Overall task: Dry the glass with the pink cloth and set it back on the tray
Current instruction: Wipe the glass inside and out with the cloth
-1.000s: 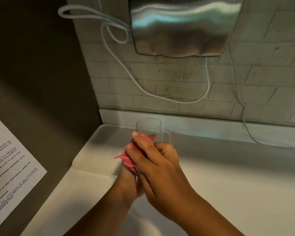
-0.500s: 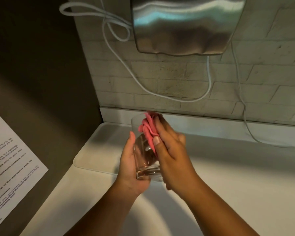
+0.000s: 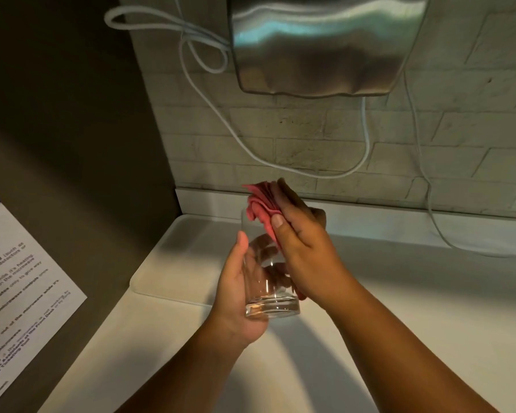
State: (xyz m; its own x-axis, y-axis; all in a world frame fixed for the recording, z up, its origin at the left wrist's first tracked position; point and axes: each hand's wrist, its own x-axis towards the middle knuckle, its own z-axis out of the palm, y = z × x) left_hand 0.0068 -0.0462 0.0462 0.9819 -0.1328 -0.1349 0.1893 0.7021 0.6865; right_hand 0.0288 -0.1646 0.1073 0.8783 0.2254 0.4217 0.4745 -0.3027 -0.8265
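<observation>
Left hand (image 3: 236, 296) is cupping the glass (image 3: 265, 281) from its left side, thumb up along the wall, fingers curled round the far side and showing through it. Glass is being held in the air, above the near right corner of the tray (image 3: 173, 263), mouth tilted away. Right hand (image 3: 304, 248) is pressing the bunched pink cloth (image 3: 259, 204) over the rim, fingers (image 3: 280, 225) closed flat on the fabric. Tray is lying at the surface's (image 3: 399, 308) back left corner, under the wall. White cable (image 3: 251, 147) is looping along the brick behind.

steel wall unit (image 3: 322, 43), white cables (image 3: 251, 147), printed notice (image 3: 15, 296)
</observation>
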